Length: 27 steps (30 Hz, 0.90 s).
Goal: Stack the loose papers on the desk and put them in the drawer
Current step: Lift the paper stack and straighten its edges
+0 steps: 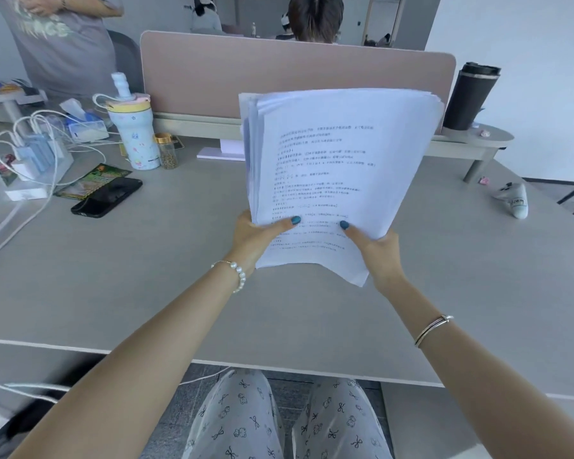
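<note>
A thick stack of white printed papers [338, 167] stands nearly upright above the middle of the grey desk [146, 276], its sheet edges slightly fanned along the left side. My left hand [256, 236] grips its lower left corner with the thumb across the front page. My right hand [375, 250] holds the lower right part, thumb also on the front. The stack's bottom edge hangs a little above the desk surface. No drawer is in view.
A black phone [108, 197] and a green packet lie at left, beside a pastel bottle [136, 134], a small jar [168, 150] and a charger with white cables [34, 154]. A black tumbler [471, 94] stands on a shelf at right. A pink divider [212, 81] backs the desk; people are beyond it.
</note>
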### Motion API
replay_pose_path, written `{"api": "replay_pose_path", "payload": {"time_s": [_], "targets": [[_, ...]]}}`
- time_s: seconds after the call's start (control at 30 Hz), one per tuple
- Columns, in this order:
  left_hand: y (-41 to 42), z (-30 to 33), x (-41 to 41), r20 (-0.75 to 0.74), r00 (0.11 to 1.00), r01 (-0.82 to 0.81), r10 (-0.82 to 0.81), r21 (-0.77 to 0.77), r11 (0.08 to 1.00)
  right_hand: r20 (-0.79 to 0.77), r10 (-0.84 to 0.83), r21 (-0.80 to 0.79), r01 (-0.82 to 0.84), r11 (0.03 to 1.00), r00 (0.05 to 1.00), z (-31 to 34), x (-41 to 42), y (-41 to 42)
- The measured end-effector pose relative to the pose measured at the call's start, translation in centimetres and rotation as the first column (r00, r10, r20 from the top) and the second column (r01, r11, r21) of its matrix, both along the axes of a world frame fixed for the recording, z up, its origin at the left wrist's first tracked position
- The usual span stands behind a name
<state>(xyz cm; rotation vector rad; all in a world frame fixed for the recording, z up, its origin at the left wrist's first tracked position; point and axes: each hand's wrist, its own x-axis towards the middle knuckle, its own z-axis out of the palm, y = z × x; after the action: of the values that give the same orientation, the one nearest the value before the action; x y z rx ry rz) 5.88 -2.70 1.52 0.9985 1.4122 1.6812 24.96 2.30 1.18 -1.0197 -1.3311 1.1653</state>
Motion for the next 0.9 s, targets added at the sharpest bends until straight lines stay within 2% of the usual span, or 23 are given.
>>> {"api": "replay_pose_path", "payload": {"time_s": [0.13,0.3,0.43,0.57,0.7,0.83,0.9], "targets": [[0.6,1.2,0.0,-0.030,0.999,0.026,-0.025,0.029,0.999,-0.056,-0.043,0.011,0.044,0.999,0.997,1.4,0.0,0.1],[-0.1,-0.9,0.4,-0.116,0.991,0.052,-0.059,-0.064,0.997,0.036,-0.029,-0.098,0.032,0.995,0.999,-0.8,-0.1,-0.9],[0.1,-0.2,0.7,-0.096,0.995,0.037,-0.038,-0.013,0.999,-0.010,-0.057,-0.044,0.057,0.997,0.998,0.7,0.3,-0.8],[-0.6,-2.5,1.4,-0.087,0.995,0.046,-0.053,-0.080,0.996,0.046,0.002,-0.119,0.003,0.993,0.999,-1.5,0.5,-1.9],[-0.4,-2.4,1.6,-0.104,0.994,0.038,-0.044,-0.055,0.998,0.011,-0.092,-0.130,0.093,0.987,0.996,-1.3,1.2,-1.5],[-1.0,-3.9,1.6,-0.161,0.983,0.064,-0.084,-0.128,0.990,0.091,-0.034,-0.121,0.045,0.992,0.995,-2.7,1.4,-2.1],[-1.2,-3.6,1.6,-0.131,0.989,0.049,-0.063,-0.107,0.993,0.118,-0.032,-0.099,0.043,0.994,0.992,-2.3,1.4,-2.1]]}}
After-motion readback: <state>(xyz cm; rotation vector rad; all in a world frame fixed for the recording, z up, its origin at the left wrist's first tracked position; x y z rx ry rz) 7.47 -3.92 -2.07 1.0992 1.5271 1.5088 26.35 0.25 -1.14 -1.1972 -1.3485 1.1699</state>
